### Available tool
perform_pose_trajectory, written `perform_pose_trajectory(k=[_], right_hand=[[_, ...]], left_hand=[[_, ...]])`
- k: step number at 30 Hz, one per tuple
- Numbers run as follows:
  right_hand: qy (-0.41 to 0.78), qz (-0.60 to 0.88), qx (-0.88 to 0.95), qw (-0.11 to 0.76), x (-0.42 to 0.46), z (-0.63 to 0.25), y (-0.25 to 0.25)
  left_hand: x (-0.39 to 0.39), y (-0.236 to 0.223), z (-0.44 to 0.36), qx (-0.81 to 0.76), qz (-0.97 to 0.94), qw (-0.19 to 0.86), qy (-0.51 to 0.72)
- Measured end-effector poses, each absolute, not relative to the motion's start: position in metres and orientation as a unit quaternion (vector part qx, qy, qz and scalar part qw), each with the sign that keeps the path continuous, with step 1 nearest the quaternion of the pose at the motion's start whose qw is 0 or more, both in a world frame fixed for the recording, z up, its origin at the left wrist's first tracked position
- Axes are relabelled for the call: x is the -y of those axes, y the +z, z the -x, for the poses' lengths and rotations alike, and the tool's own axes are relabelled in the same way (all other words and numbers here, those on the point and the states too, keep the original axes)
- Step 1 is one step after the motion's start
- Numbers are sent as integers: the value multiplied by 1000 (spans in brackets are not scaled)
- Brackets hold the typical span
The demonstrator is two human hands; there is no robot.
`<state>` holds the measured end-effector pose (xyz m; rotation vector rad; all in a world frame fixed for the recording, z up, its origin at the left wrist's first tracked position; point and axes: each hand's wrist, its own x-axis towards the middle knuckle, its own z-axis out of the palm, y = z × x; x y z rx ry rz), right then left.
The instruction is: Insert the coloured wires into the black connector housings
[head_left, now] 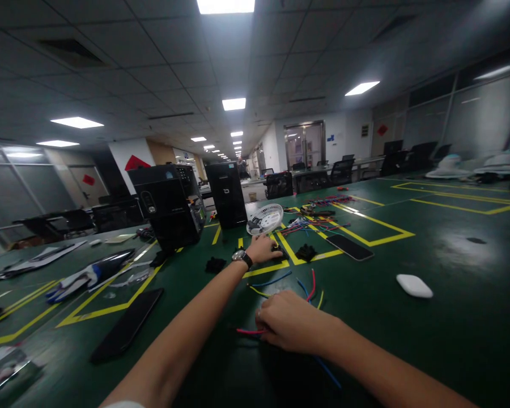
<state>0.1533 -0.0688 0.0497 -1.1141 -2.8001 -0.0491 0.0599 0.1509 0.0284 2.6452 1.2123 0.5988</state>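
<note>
While 2 towers [226,195] stand beyond, wires [313,283] seem loose.

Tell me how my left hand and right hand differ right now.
Your left hand wears a wristwatch; your right hand has a bare wrist. The left reaches farther out, toward the white basket; the right is nearer you, curled over coloured wires. Both are low over the green table.

Loose wires [312,284], red, blue, yellow-green; splayed on green tabletop [374,306], exact count unclear.
</note>
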Motion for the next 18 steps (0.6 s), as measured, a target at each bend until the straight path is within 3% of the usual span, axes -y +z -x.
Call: perform_pose_trajectory(k=[4,7,14,18], right_hand=[[12,387,917,100,68,-155,52],[24,417,897,147,67,-157,55],[98,455,829,310,64,-155,62],[130,463,782,395,58,-153,58]], left_hand=[[-138,30,-62,-373,-903,84,196],[-123,36,-49,-338,-885,140,288],[-54,27,17,-333,-590,564,473],[-23,8,43,-291,-464,667,505]])
